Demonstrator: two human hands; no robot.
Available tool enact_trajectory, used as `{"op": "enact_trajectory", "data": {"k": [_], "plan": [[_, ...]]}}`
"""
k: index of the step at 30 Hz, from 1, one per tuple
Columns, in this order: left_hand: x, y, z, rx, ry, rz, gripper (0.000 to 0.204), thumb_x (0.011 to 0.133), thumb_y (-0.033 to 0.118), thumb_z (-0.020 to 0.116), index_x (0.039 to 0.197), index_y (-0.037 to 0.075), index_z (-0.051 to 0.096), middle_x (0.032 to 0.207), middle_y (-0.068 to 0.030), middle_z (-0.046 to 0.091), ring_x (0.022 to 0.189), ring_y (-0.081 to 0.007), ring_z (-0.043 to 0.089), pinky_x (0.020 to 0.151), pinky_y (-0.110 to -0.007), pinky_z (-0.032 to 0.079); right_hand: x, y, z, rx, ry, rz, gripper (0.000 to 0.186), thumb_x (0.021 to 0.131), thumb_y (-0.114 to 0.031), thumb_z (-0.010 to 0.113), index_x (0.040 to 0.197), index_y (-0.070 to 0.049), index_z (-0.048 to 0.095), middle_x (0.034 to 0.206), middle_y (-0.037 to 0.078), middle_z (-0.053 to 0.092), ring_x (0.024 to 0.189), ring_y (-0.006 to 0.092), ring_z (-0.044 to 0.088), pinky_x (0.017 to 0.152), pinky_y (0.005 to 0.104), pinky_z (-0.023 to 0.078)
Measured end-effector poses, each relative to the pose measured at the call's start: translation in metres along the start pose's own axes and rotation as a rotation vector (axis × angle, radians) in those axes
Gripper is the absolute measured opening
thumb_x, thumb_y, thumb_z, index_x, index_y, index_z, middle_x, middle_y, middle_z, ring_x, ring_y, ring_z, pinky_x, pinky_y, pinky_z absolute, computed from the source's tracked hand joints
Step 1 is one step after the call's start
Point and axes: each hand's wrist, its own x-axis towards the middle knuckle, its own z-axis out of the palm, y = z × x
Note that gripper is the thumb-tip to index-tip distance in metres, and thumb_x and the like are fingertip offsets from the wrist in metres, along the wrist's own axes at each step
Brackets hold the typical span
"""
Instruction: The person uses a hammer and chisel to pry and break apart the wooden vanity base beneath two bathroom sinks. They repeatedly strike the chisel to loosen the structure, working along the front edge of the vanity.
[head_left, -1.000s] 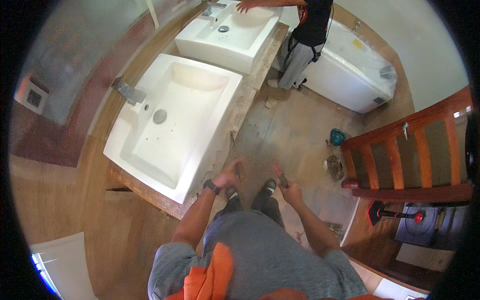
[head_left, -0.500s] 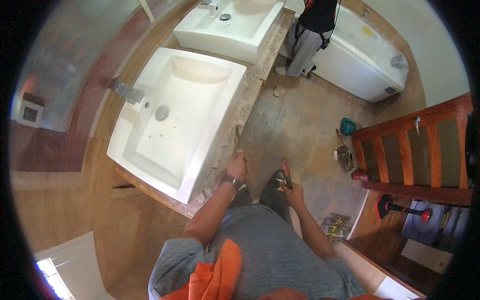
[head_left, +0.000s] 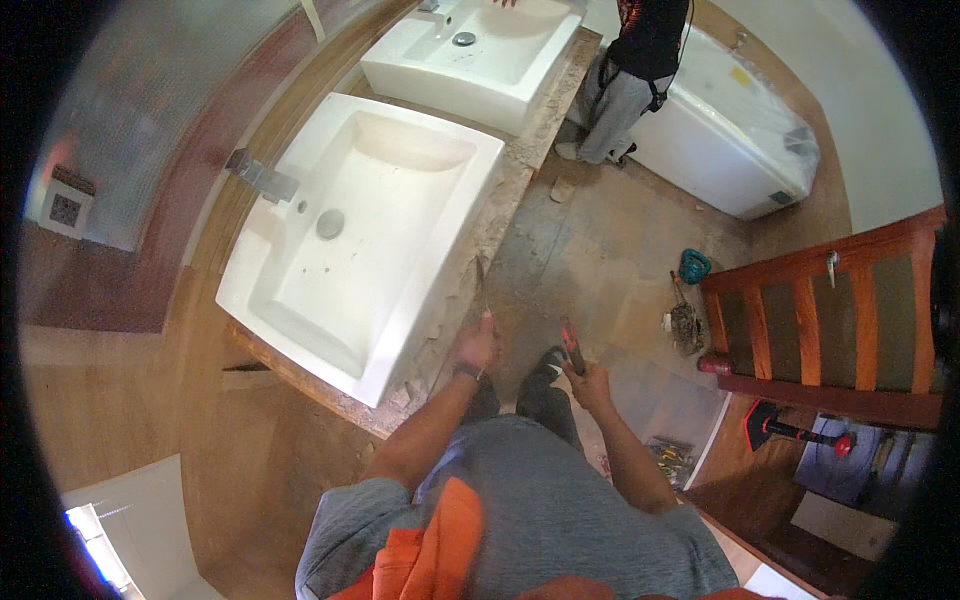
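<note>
Knock risk: near sink [head_left: 365,235] beside crumbling counter edge [head_left: 452,310]

From here I see the right hand [head_left: 590,385] wrapped round a red-and-dark tool [head_left: 572,347], over the floor [head_left: 535,240], right of the near sink and well apart from it. Left hand [head_left: 478,347]: just right of the sink, by the counter edge, fingers curled; can't tell if it grips anything. Hands apart. Could go wrong: a careless sweep of the tool might chip the sink's rim or catch the left hand, both being near that ragged strip. Loose bits could break off under pressure and fly toward the co-worker [head_left: 640,60] beyond the sink.
</note>
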Motion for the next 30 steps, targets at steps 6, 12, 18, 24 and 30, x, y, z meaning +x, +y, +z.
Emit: {"op": "enact_trajectory", "data": {"k": [6, 12, 18, 24, 30], "plan": [[-0.031, 0.019, 0.003, -0.371, 0.002, -0.225, 0.034, 0.1, 0.04, 0.052, 0.091, 0.01, 0.064, 0.074, -0.0041, 0.062, 0.054, -0.0167, 0.055, 0.047, -0.033, 0.044, 0.012, 0.029, 0.026, -0.074, 0.057, -0.108, 0.039, 0.092, -0.037, 0.068, 0.079, 0.0, 0.064, 0.054, 0.004, 0.055, 0.047, 0.012, 0.053, 0.046, 0.033, 0.042], [-0.037, 0.044, 0.004, -0.386, -0.042, -0.25, 0.031, 0.1, 0.037, 0.052, 0.091, 0.01, 0.063, 0.074, -0.0039, 0.062, 0.052, -0.0156, 0.054, 0.045, -0.031, 0.043, -0.003, 0.011, 0.029, -0.051, -0.01, -0.053, 0.041, 0.091, -0.04, 0.069, 0.091, 0.001, 0.071, 0.068, 0.01, 0.068, 0.06, 0.0169, 0.063, 0.058, 0.0354, 0.048], [-0.03, 0.05, -0.002, -0.27, -0.075, -0.261, 0.028, 0.101, 0.036, 0.052, 0.095, 0.009, 0.059, 0.076, -0.0051, 0.061, 0.051, -0.016, 0.052, 0.044, -0.031, 0.042, -0.012, 0.003, 0.026, -0.1, -0.005, -0.033, 0.048, 0.09, -0.046, 0.068, 0.093, 0.002, 0.071, 0.073, 0.015, 0.071, 0.067, 0.0223, 0.068, 0.064, 0.0377, 0.05], [-0.013, 0.078, -0.027, -0.471, -0.326, -0.339, 0.027, 0.102, 0.034, 0.05, 0.101, 0.008, 0.056, 0.079, -0.0044, 0.06, 0.059, -0.0147, 0.054, 0.049, -0.029, 0.049, -0.03, -0.053, 0.009, -0.248, -0.152, -0.241, 0.046, 0.086, -0.05, 0.069, 0.096, -0.005, 0.073, 0.078, 0.019, 0.069, 0.073, 0.0331, 0.069, 0.067, 0.0408, 0.052], [-0.021, 0.112, -0.032, -0.403, -0.357, -0.24, 0.033, 0.099, 0.039, 0.056, 0.101, 0.006, 0.06, 0.076, -0.002, 0.061, 0.059, -0.0109, 0.058, 0.048, -0.024, 0.05, -0.043, -0.138, 0.0, -0.625, -0.245, -0.561, 0.036, 0.078, -0.046, 0.073, 0.096, -0.015, 0.075, 0.082, 0.017, 0.07, 0.078, 0.0337, 0.069, 0.073, 0.0436, 0.053]]}}
